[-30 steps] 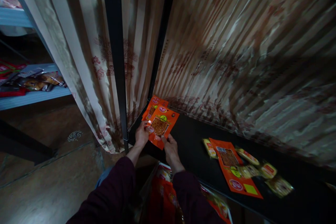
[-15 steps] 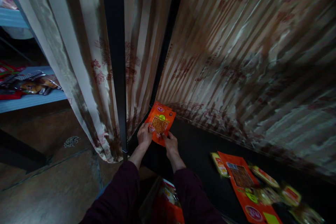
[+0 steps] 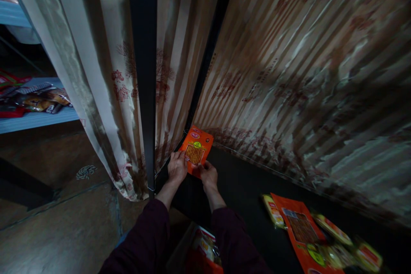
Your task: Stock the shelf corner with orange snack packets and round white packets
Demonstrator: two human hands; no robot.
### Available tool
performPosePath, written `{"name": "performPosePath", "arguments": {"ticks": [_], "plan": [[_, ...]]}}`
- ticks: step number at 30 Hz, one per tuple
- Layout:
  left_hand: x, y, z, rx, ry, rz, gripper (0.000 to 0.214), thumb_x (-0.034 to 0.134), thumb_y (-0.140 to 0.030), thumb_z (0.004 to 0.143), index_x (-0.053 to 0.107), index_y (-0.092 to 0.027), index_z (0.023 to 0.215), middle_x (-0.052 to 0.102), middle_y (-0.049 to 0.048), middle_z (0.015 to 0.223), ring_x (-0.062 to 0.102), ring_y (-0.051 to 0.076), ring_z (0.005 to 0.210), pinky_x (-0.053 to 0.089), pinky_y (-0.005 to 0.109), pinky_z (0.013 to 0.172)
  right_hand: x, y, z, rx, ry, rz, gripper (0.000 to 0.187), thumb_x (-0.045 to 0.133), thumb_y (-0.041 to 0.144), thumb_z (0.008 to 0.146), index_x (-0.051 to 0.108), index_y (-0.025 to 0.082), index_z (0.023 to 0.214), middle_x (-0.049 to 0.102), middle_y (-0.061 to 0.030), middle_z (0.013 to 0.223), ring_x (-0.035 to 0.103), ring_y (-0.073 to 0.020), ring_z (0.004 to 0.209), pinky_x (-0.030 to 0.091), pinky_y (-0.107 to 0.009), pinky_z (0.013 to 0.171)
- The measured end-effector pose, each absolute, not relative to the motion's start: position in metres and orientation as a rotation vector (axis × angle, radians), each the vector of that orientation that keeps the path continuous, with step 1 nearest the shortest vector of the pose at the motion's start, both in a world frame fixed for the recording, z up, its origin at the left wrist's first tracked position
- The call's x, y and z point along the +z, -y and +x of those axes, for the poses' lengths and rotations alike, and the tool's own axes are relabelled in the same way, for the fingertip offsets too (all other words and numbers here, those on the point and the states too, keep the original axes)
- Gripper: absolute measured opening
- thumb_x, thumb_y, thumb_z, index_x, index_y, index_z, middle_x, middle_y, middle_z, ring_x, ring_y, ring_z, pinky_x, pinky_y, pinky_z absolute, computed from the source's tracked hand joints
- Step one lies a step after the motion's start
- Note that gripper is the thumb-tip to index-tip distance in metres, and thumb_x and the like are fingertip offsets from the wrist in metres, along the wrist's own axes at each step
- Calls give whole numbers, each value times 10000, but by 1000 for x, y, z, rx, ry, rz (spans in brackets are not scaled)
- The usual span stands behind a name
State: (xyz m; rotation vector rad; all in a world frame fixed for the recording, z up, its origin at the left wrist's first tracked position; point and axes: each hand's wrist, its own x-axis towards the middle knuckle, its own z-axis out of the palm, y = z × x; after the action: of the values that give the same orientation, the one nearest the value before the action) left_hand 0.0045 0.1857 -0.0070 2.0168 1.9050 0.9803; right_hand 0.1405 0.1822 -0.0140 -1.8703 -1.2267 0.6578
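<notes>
An orange snack packet (image 3: 195, 154) with a clear window showing brown sticks lies at the far left corner of the black shelf (image 3: 234, 180), close to the curtain. My left hand (image 3: 177, 167) grips its left lower edge, fingers on the front. On the lower right edge, my right hand (image 3: 208, 174) pinches it between thumb and fingers. A second orange packet (image 3: 300, 224) lies farther right on the shelf, with small yellow packets (image 3: 274, 211) around and on it.
A pleated, printed curtain (image 3: 272, 72) hangs behind the shelf. A black post (image 3: 146, 94) rises at its left corner. Below my forearms sits a container of packaged goods (image 3: 205, 246). At far left, a light blue shelf (image 3: 41, 124) bears more packets.
The orange packet and both hands stay at nearly the same corner. The view has shifted slightly, so the packets on the right appear lower and farther right.
</notes>
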Motion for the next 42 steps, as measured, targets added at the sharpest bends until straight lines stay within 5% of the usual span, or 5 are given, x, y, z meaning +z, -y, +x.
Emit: {"name": "performPosePath", "arguments": {"ticks": [16,23,42], "plan": [[-28,-195,5,1119,-1881,2072,346,471,-240,893,610,-165,1201,629,99,1172,511,238,1094,468,376,978,2,-184,142,568,1473,-2177,213,509,357,848,670,229,904,702,-34,855,648,-161,790,407,-218,624],[-38,-198,10,1186,-1950,2036,333,448,-248,897,628,-164,1164,591,110,1280,510,253,1199,428,431,1033,6,-181,140,482,1512,-2258,316,520,393,843,646,220,1074,653,-87,1016,648,-196,852,433,-262,660],[-33,-189,13,996,-1844,2192,429,472,-235,852,563,-119,1254,503,145,1392,379,264,1357,294,466,1137,-10,-215,151,576,1325,-1889,420,439,272,835,553,248,1238,701,-45,1072,660,-199,937,469,-287,804]]}}
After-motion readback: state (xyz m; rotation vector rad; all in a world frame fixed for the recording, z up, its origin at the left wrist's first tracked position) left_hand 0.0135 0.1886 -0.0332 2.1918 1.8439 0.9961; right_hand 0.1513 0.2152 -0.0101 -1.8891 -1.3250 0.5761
